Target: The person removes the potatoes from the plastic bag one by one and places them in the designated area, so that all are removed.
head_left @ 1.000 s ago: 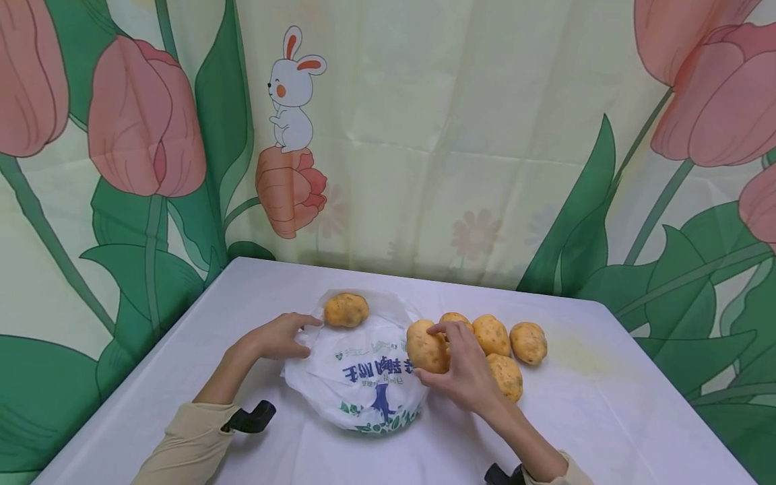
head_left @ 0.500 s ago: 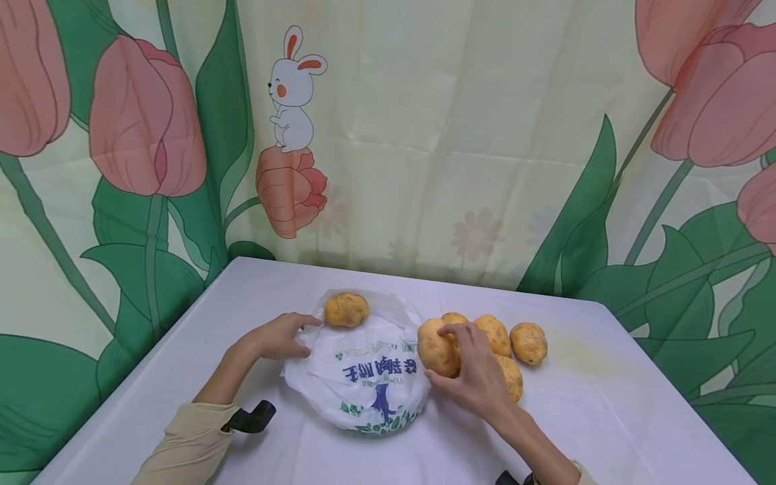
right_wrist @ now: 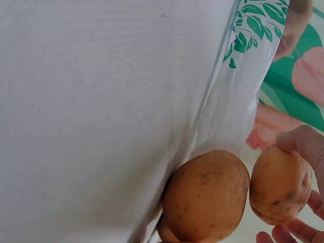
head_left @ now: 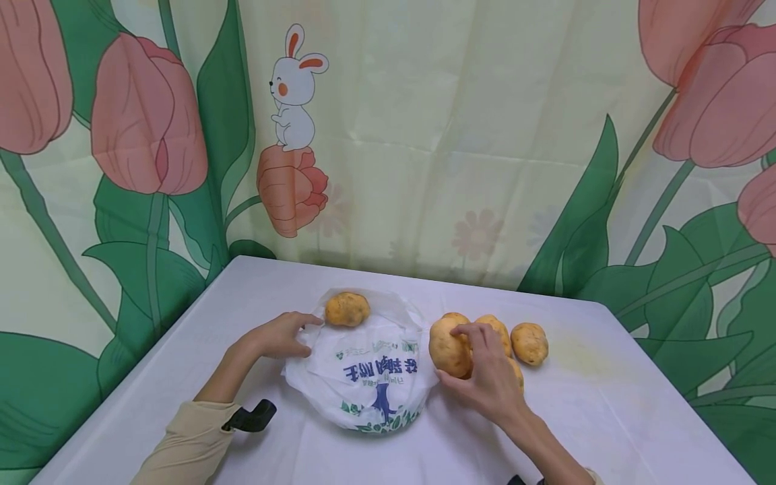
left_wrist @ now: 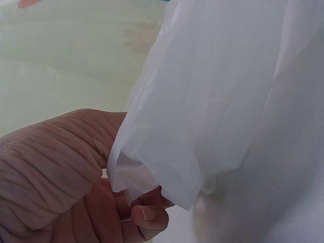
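Note:
A white plastic bag (head_left: 376, 404) printed with blue lettering and a green plant lies flat at the table's middle. A potato (head_left: 347, 309) rests at its far part. My left hand (head_left: 280, 337) holds the bag's left edge; in the left wrist view, the thin plastic (left_wrist: 202, 101) hangs over its curled fingers. My right hand (head_left: 488, 377) grips another potato (head_left: 447, 347) between thumb and fingers, just right of the bag. In the right wrist view, that potato (right_wrist: 278, 190) is beside a larger-looking potato (right_wrist: 207, 197). My right hand partly hides the potatoes behind it.
Several potatoes are grouped on the right, among them one at the far right (head_left: 530, 344) and one behind the hand (head_left: 494, 330). A white cloth covers the table (head_left: 606, 417). A curtain printed with tulips and a rabbit (head_left: 294, 101) hangs behind.
My right hand has moved to the right with its potato, from over the bag's right edge to the front of the grouped potatoes. My left hand has stayed in place.

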{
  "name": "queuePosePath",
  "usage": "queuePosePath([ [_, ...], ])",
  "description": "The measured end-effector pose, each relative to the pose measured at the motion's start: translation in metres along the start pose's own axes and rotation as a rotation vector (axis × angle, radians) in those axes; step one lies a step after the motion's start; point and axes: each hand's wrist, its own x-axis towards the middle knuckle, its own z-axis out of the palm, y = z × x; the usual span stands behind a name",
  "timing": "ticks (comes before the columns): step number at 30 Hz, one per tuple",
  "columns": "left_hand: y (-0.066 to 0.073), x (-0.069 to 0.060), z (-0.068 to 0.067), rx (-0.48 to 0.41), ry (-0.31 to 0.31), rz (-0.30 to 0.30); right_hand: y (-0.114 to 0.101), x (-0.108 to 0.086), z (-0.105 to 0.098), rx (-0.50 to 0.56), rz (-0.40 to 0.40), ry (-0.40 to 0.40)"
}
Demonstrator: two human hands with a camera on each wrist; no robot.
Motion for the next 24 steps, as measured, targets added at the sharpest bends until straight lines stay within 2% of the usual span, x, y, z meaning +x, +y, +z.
queuePosePath([
  [11, -0.001, 0.001, 0.001, 0.005, 0.002, -0.008, 0.009, -0.006, -0.008, -0.019, -0.026, 0.05],
  [24, -0.001, 0.001, 0.0, 0.004, -0.001, 0.004, 0.018, -0.013, -0.022, -0.029, 0.001, 0.102],
])
